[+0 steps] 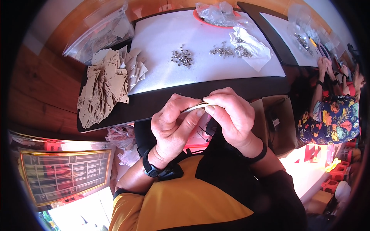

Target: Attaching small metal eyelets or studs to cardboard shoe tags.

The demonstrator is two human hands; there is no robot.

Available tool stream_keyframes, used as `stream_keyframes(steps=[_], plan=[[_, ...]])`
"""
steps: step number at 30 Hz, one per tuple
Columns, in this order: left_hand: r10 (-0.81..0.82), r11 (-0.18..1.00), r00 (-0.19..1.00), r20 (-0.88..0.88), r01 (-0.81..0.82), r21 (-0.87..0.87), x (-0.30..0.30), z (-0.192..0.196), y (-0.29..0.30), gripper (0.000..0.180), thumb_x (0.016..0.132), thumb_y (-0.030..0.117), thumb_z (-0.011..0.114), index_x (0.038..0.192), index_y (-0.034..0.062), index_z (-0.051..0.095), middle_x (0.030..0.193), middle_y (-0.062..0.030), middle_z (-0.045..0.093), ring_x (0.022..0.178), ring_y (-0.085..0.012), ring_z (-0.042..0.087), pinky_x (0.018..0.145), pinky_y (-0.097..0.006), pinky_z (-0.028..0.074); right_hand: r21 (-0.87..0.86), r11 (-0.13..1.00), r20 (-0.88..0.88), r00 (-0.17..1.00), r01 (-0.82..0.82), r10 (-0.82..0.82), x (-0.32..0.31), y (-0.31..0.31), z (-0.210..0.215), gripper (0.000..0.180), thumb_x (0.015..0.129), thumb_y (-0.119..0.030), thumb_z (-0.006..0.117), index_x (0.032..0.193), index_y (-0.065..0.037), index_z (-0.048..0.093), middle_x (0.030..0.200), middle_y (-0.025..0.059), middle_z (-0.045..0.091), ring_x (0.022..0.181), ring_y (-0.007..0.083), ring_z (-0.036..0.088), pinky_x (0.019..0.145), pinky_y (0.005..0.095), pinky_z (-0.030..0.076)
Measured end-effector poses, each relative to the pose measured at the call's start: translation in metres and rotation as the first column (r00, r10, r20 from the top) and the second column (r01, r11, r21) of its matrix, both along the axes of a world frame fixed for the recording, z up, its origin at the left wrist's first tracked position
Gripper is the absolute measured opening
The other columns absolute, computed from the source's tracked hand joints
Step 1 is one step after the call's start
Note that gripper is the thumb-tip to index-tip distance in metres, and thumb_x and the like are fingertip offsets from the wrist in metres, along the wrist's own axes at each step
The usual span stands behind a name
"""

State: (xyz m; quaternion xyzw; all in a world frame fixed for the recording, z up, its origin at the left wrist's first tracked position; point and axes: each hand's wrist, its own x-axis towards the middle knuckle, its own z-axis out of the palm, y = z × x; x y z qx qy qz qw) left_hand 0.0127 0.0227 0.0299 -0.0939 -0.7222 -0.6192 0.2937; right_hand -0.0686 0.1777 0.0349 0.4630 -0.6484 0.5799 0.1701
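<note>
Above my lap, just in front of the table edge, both hands pinch a thin beige card (201,106), seen nearly edge-on and slightly bowed. My left hand (175,117) is closed on its left end, thumb below and index finger above. My right hand (232,113) grips the right end between thumb and fingers. What lies between the fingertips, if anything else, is hidden. Left on the table lies a heap of beige cards with small holes (104,86). Farther off, small metal pieces (182,57) are gathered on the white board (162,75).
More metal bits (222,51) lie by a crumpled white bag (256,56). Behind stand a red tray (200,19) with plastic bags and a clear bag of cards (102,36). An open cardboard box (283,123) is at right; beyond it, a person in a flowered top (331,119) works.
</note>
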Motion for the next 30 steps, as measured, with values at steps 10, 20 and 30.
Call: stream_keyframes(steps=[10,20,30], plan=[[0.074,0.955,0.988,-0.138,-0.11,-0.276,-0.001,-0.003,-0.004,0.018,0.084,-0.009,0.071,0.097,0.001,0.064,0.085,-0.0069,0.063,0.071,-0.0112,0.058,0.062,-0.025,0.047,-0.007,0.993,0.271,0.955,-0.119,0.116,0.0,0.004,-0.006,0.011,0.087,0.003,0.069,0.097,0.005,0.066,0.089,0.0118,0.067,0.074,0.0154,0.062,0.067,0.0262,0.049],[-0.007,0.998,0.993,0.117,0.0,0.061,0.001,-0.01,-0.001,0.015,0.086,-0.008,0.069,0.094,0.0017,0.063,0.081,-0.0017,0.059,0.07,-0.0069,0.054,0.063,-0.022,0.044,0.043,0.99,0.271,0.956,-0.132,0.115,-0.001,0.003,-0.005,0.008,0.089,0.004,0.066,0.096,0.002,0.063,0.083,0.0084,0.065,0.07,0.0171,0.066,0.062,0.0275,0.051],[0.104,0.939,0.982,-0.159,-0.149,-0.31,-0.004,-0.007,-0.004,0.02,0.08,-0.01,0.07,0.095,0.0018,0.062,0.08,-0.0093,0.06,0.065,-0.021,0.058,0.059,-0.031,0.047,0.047,0.994,0.354,0.932,-0.102,0.079,0.005,-0.004,-0.005,0.006,0.088,0.005,0.063,0.091,0.001,0.061,0.079,0.008,0.063,0.067,0.0145,0.064,0.061,0.0272,0.049]])
